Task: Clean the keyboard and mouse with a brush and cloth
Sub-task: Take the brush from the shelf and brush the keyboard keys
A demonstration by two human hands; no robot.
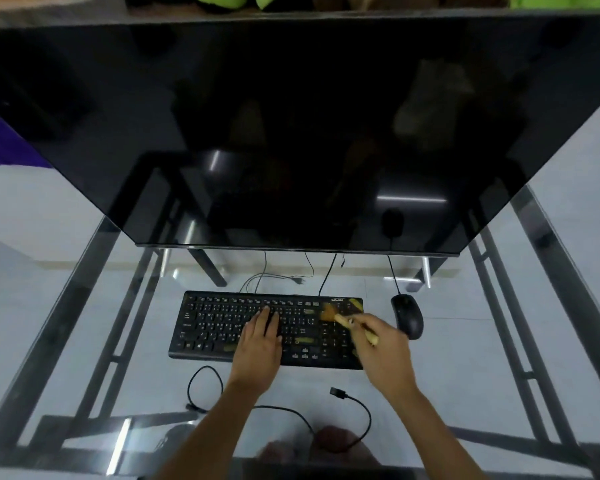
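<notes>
Our left hand (261, 336) rests flat on the keyboard (222, 327), fingers straight. Our right hand (381, 337) grips a brush (340, 318) whose bristles blur over the right-hand keys. The mouse (407, 320) sits just beside it.

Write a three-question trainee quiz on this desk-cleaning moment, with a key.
1. True or false: the right hand holds the brush over the keyboard's right end.
2. What does the left hand do? A) lifts the mouse B) rests flat on the keys C) grips a cable
3. Fill in: the mouse lies to the ____ of the keyboard on the glass desk.

Key: 1 true; 2 B; 3 right.
</notes>
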